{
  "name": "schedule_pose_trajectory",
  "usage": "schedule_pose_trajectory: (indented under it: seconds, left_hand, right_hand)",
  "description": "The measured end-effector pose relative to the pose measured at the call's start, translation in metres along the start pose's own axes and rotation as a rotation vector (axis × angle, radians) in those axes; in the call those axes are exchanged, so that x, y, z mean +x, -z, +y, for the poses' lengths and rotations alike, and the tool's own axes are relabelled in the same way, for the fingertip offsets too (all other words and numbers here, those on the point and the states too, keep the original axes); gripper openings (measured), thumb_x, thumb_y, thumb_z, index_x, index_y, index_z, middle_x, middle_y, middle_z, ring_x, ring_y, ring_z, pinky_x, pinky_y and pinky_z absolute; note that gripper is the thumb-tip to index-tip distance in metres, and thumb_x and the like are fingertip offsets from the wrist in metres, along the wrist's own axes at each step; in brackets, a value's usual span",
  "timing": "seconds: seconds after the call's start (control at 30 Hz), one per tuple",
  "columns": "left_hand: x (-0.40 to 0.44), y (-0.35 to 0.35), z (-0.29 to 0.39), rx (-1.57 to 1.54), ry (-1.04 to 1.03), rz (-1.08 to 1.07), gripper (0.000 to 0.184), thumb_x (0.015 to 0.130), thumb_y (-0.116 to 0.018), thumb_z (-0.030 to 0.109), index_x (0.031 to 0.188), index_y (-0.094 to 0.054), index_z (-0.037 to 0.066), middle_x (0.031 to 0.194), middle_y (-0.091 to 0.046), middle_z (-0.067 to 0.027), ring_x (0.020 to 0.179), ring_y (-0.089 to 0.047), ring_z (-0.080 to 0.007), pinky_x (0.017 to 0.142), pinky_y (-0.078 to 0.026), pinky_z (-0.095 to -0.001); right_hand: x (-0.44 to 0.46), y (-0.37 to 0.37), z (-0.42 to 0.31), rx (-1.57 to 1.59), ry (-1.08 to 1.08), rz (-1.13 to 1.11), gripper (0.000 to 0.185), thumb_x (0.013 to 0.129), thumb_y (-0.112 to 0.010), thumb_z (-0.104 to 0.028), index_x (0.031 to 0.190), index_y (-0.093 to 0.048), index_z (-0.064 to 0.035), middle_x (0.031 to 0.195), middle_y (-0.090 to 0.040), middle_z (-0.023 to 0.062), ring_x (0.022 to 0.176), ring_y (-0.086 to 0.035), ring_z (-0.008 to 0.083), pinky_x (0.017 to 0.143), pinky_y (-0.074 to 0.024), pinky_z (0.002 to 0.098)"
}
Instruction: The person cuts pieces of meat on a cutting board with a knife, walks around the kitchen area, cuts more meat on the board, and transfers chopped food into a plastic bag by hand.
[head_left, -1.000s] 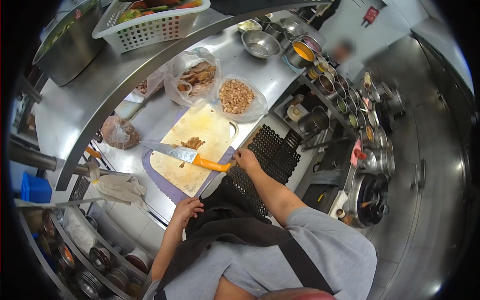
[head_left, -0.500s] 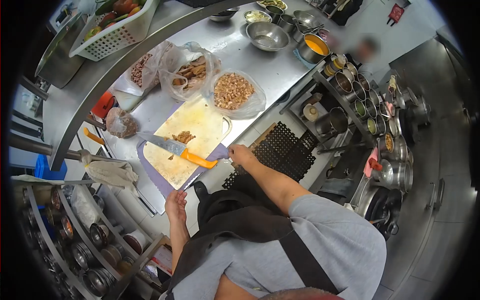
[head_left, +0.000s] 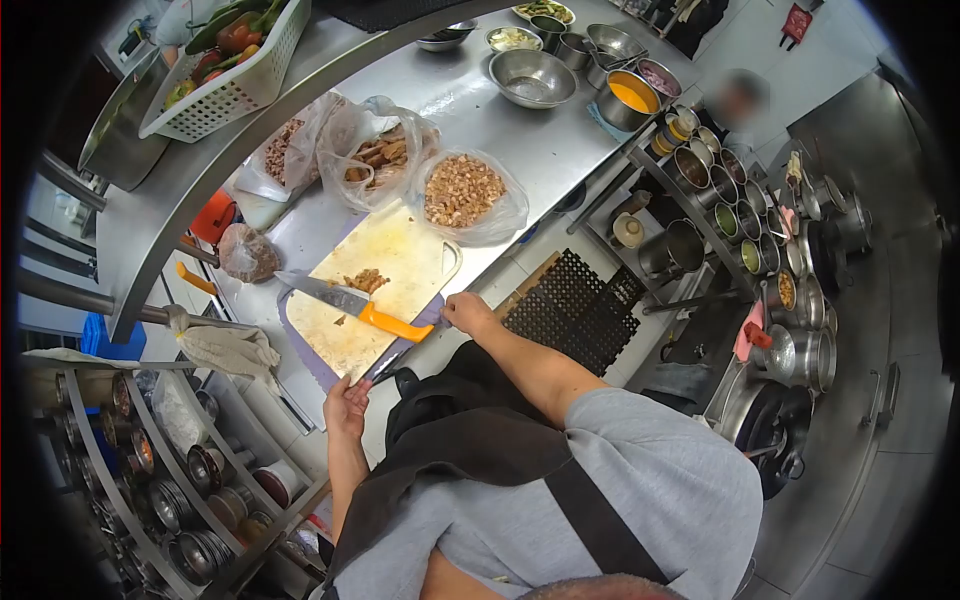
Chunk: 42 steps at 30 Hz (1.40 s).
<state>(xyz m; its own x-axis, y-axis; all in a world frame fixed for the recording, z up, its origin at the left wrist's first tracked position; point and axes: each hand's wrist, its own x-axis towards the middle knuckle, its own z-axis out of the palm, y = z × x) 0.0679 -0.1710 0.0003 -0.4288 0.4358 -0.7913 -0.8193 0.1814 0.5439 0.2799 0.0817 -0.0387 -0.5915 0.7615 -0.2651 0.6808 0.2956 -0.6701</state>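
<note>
A purple cloth [head_left: 305, 340] lies under the cream cutting board [head_left: 400, 250] on the steel counter. My right hand [head_left: 470, 315] is closed on the cloth's corner, close to the knife handle. At the near corner, my left hand [head_left: 346, 405] has its fingers curled at the cloth's edge, apparently pinching it. A knife [head_left: 350, 302] with a yellow-orange handle lies flat across the board, touched by neither hand. Beside its blade sits a small heap of chopped brown food [head_left: 367, 280].
Beyond the board stand plastic bags of diced food [head_left: 465, 187], brown pieces [head_left: 380, 155] and small pinkish bits [head_left: 283, 150]. A bagged lump [head_left: 248, 256] sits left. A steel shelf [head_left: 160, 225] overhangs that side. Steel bowls [head_left: 533, 78] stand at the back; a pot rack [head_left: 720, 190] is right.
My right hand has moved slightly left, closer to the board, still on the cloth. The left hand has shifted slightly left. Knife and chopped food stay on the board.
</note>
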Motion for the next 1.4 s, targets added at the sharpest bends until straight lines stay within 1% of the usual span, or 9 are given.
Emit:
schedule_pose_trajectory:
  seconds: [0.17,0.27,0.37,0.43,0.63,0.93,1.03,1.1,1.4]
  left_hand:
    - [0.012,-0.001,-0.002,-0.160,-0.161,-0.036,0.015,0.090,-0.061,0.006,0.096,-0.048,0.005,0.102,-0.064,-0.0184,0.092,-0.068,-0.0323,0.062,-0.057,-0.0289]
    - [0.005,-0.007,0.010,-0.228,-0.255,-0.109,0.022,0.091,-0.058,0.002,0.111,-0.049,0.001,0.107,-0.063,-0.0169,0.103,-0.064,-0.0308,0.089,-0.054,-0.0398]
    - [0.004,0.003,0.029,-0.177,-0.210,-0.103,0.019,0.090,-0.059,0.001,0.105,-0.048,0.004,0.106,-0.062,-0.0178,0.095,-0.067,-0.0348,0.081,-0.056,-0.0383]
    - [-0.003,0.000,0.038,-0.191,-0.228,-0.078,0.021,0.089,-0.060,0.000,0.098,-0.044,0.008,0.096,-0.061,-0.0139,0.093,-0.067,-0.0365,0.075,-0.057,-0.0380]
    - [0.002,0.015,0.034,-0.178,-0.191,-0.076,0.015,0.089,-0.062,0.002,0.094,-0.048,0.006,0.100,-0.064,-0.0156,0.094,-0.067,-0.0337,0.074,-0.059,-0.0362]
    - [-0.009,0.021,0.033,0.464,-0.163,0.049,0.030,0.088,-0.061,0.006,0.114,-0.050,-0.002,0.094,-0.067,-0.0172,0.081,-0.070,-0.0240,0.063,-0.055,-0.0280]
    - [-0.017,0.030,0.054,0.793,-0.233,0.129,0.041,0.083,-0.062,0.010,0.122,-0.053,-0.003,0.087,-0.069,-0.0138,0.073,-0.070,-0.0189,0.055,-0.052,-0.0271]
    - [-0.018,0.037,0.068,0.892,-0.350,0.154,0.043,0.083,-0.063,0.010,0.123,-0.053,-0.001,0.087,-0.070,-0.0140,0.071,-0.069,-0.0172,0.054,-0.053,-0.0281]
    - [-0.006,0.056,0.070,0.902,-0.464,0.059,0.038,0.085,-0.064,0.011,0.121,-0.057,0.001,0.087,-0.068,-0.0087,0.073,-0.066,-0.0130,0.056,-0.050,-0.0252]
  right_hand:
    - [0.006,-0.006,0.019,0.000,-0.033,0.101,0.027,0.083,-0.060,-0.026,0.084,-0.069,-0.0013,0.073,-0.069,0.0155,0.069,-0.068,0.0283,0.066,-0.0535,0.0430]
    - [0.016,-0.004,0.031,0.003,-0.064,0.028,0.027,0.083,-0.057,-0.026,0.087,-0.070,-0.0032,0.071,-0.068,0.0150,0.063,-0.066,0.0268,0.064,-0.0531,0.0405]
    - [0.016,0.015,0.000,0.177,-0.199,-0.031,0.027,0.086,-0.055,-0.022,0.088,-0.069,0.0002,0.074,-0.069,0.0190,0.059,-0.069,0.0274,0.063,-0.0556,0.0392]
    - [0.023,0.024,-0.007,0.153,-0.254,-0.056,0.025,0.090,-0.054,-0.020,0.090,-0.067,0.0003,0.071,-0.067,0.0110,0.055,-0.066,0.0197,0.056,-0.0535,0.0350]
    - [0.035,0.044,0.002,0.141,-0.297,-0.022,0.025,0.092,-0.054,-0.021,0.088,-0.064,0.0017,0.068,-0.066,0.0106,0.052,-0.065,0.0187,0.051,-0.0529,0.0333]
    - [0.019,0.044,0.006,0.068,-0.253,0.027,0.029,0.093,-0.058,-0.025,0.088,-0.065,0.0024,0.070,-0.066,0.0119,0.052,-0.063,0.0173,0.052,-0.0517,0.0323]
    - [0.018,0.046,0.003,-0.018,-0.137,0.283,0.028,0.092,-0.059,-0.026,0.092,-0.068,0.0010,0.075,-0.068,0.0153,0.059,-0.067,0.0251,0.060,-0.0528,0.0368]
    - [0.022,0.055,-0.011,-0.170,-0.093,0.384,0.025,0.088,-0.061,-0.026,0.092,-0.070,-0.0029,0.089,-0.069,0.0190,0.085,-0.065,0.0387,0.077,-0.0510,0.0456]
    - [0.073,0.049,-0.015,-0.487,-0.079,0.343,0.024,0.086,-0.060,-0.027,0.086,-0.071,-0.0054,0.087,-0.069,0.0192,0.083,-0.066,0.0385,0.077,-0.0523,0.0473]
